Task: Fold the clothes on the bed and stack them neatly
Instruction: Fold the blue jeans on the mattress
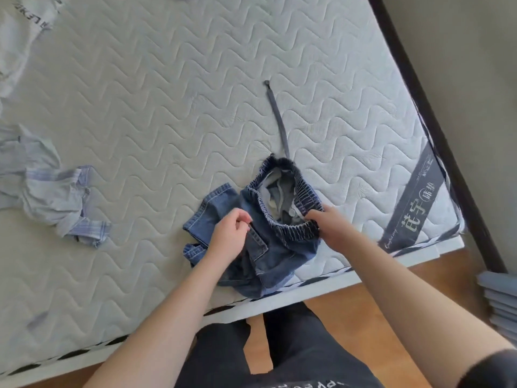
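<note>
Denim shorts (268, 233) bunched in a heap near the bed's front edge, toward its right corner; elastic waistband (291, 197) gaping upward, pale lining visible inside. Grey drawstring (279, 119) trailing from the waistband toward the middle of the mattress (156, 113). Left hand (228, 236) with fingers curled, pinching the denim by a pocket edge. Right hand (333, 226) gripping the near side of the waistband. Crumpled pale blue striped shirt (53, 197) by the left edge, well apart. White printed garment (19, 37) at the far left corner. Nothing lying between shorts and hands.
</note>
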Demonstrator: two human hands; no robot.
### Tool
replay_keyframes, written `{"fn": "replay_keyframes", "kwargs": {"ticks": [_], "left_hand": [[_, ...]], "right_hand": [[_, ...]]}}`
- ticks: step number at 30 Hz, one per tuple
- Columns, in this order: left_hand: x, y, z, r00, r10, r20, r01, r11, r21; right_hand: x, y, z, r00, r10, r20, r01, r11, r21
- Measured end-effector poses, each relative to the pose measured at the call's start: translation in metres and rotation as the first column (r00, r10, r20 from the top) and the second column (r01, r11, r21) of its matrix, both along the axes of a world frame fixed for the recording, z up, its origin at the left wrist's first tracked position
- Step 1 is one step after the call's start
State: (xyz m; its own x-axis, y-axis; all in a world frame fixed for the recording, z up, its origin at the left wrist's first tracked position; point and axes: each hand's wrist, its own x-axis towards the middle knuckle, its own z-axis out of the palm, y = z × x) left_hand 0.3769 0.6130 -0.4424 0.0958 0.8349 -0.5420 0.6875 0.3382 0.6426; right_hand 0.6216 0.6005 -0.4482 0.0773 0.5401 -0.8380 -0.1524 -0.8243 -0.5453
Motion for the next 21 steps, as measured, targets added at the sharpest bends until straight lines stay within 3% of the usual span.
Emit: {"fn": "replay_keyframes", "kwargs": {"ticks": [4,10,14,18,21], "left_hand": [[0.039,0.048,-0.024,1.0,-0.023,0.009,0.022,0.999,0.038],[0.069,0.088,-0.074,0.991,0.044,-0.124,-0.074,0.967,-0.245],[0.072,0.083,-0.082,0.966,0.244,-0.089,-0.259,0.918,-0.298],[0.061,0.074,-0.075,0.977,0.188,-0.104,-0.214,0.89,-0.402],[0.041,0.072,-0.067,0.972,0.096,-0.215,-0.179,0.896,-0.407]], "right_hand": [[0.009,-0.026,0.002,1.0,0.007,0.004,-0.007,1.0,0.012],[0.02,-0.042,-0.004,0.997,-0.068,0.047,0.067,0.998,0.02],[0.025,-0.046,-0.004,0.982,-0.065,0.176,0.063,0.998,0.015],[0.042,-0.047,-0.009,0.872,0.149,0.466,-0.114,0.988,-0.103],[0.055,-0.051,-0.007,0.765,0.338,0.548,-0.252,0.94,-0.228]]}}
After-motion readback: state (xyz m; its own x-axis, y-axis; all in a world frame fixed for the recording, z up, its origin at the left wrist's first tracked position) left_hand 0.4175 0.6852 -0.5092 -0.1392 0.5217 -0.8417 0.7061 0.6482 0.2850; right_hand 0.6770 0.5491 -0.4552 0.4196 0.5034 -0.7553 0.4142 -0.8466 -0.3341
